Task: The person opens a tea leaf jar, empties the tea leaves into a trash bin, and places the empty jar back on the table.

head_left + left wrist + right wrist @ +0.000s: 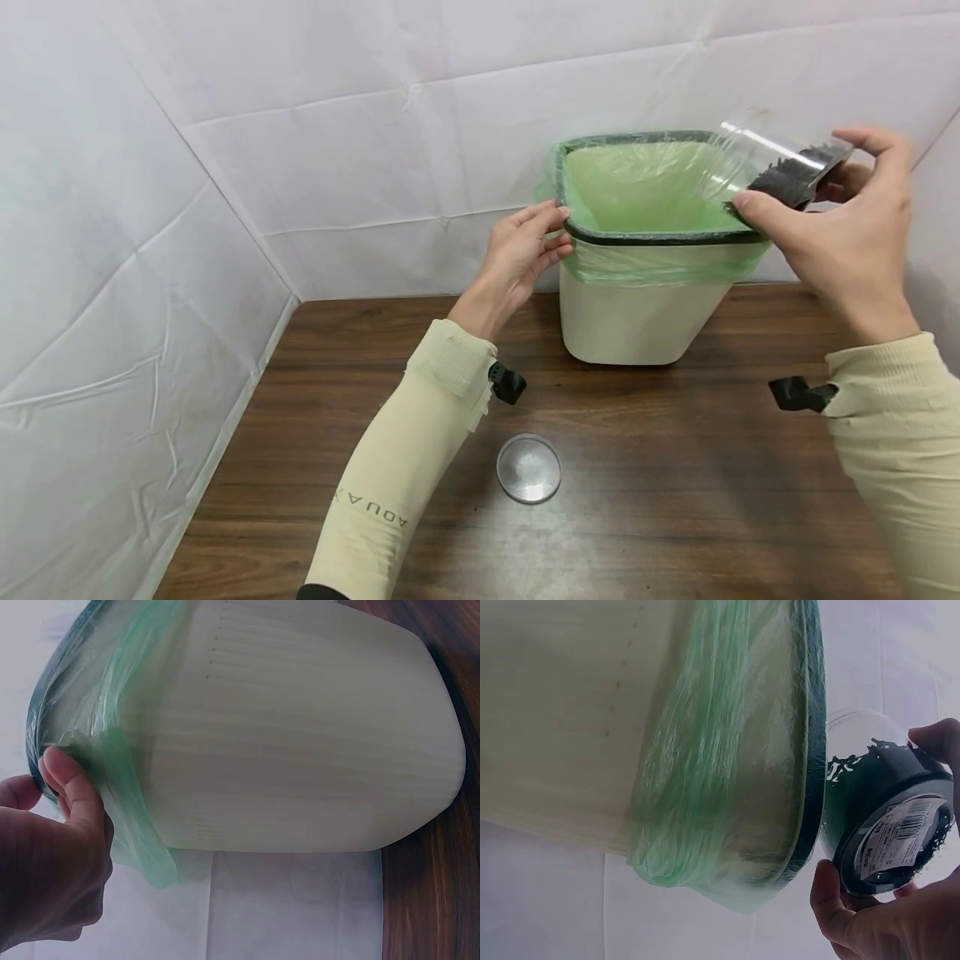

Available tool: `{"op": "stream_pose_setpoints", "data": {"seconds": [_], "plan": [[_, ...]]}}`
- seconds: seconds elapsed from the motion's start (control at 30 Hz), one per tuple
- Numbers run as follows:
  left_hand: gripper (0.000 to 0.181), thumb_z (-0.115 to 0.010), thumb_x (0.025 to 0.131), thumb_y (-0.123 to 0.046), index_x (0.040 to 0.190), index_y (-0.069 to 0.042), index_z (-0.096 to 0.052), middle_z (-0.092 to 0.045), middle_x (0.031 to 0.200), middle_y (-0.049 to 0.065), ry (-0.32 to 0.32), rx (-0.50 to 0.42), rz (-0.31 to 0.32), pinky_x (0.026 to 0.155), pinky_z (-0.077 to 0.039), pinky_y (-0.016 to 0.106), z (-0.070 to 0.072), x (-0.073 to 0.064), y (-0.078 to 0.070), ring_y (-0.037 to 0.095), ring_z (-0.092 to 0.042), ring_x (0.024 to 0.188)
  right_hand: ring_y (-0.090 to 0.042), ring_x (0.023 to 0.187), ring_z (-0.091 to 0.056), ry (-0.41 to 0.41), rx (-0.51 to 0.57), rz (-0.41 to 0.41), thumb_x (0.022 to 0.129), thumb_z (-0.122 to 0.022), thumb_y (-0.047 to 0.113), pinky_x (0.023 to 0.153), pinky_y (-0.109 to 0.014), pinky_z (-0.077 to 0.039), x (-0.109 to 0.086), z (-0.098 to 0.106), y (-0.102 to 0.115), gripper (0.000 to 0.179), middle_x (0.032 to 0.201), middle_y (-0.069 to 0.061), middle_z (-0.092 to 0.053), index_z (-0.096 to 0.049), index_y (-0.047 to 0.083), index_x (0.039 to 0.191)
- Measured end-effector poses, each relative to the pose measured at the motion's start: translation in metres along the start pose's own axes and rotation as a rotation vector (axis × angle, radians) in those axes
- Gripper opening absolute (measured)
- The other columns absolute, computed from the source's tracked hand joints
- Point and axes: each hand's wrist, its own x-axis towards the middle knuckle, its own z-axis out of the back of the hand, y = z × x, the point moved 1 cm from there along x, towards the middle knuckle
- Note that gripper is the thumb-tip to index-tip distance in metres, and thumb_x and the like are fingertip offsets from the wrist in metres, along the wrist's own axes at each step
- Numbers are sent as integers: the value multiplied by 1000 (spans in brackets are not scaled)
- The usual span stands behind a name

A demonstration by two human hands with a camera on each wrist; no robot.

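The right hand point(862, 221) grips a clear jar point(761, 154) of dark pieces point(791, 179), its mouth tilted toward the lined bin point(637, 321) left of this grip. The left hand point(521, 250) pinches the bin's rim point(667, 239).

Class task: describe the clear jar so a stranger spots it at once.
Find the pale bin lined with a green bag. At its rim, the right hand grips a tilted clear jar. Unlike the flat disc on the table, it holds dark pieces.
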Motion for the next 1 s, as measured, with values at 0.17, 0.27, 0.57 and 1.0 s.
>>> {"op": "stream_pose_setpoints", "data": {"seconds": [0.17, 0.27, 0.57, 1.0], "plan": [[37, -69, 96, -7, 133, -4, -64, -62, 99, 7, -10, -22, -5, 69, -57, 25, 0, 2, 0, 16, -62, 69, -5, 88, -53, -8, 0, 8, 74, -83, 13, 77, -18, -41, 2, -1, -1, 77, 104, 6, -56, -45, 20, 141], [37, -68, 97, -7, 134, -3, -63, -63, 98, 6, -9, -24, -9, 68, -57, 25, -1, 2, 0, 16, -62, 69, -5, 88, -54, -6, 0, 12, 75, -83, 14, 76, -18, -41, 4, -1, -2, 75, 104, 7, -56, -47, 20, 140], [41, -68, 98, -8, 137, -3, -60, -67, 103, 7, 6, 12, -18, 70, -57, 25, 0, 0, 2, 16, -63, 70, -4, 85, -53, -10, -2, -2, 75, -84, 15, 75, -18, -41, 4, -2, -2, 74, 104, 9, -58, -52, 21, 141], [41, -69, 96, -6, 136, -5, -61, -67, 112, 5, 17, 1, -15, 71, -58, 26, -2, 1, 2, 16, -63, 71, -3, 89, -52, -2, -43, 2, 77, -84, 20, 75, -18, -39, 6, -3, -1, 75, 102, 12, -57, -51, 23, 144]]}}
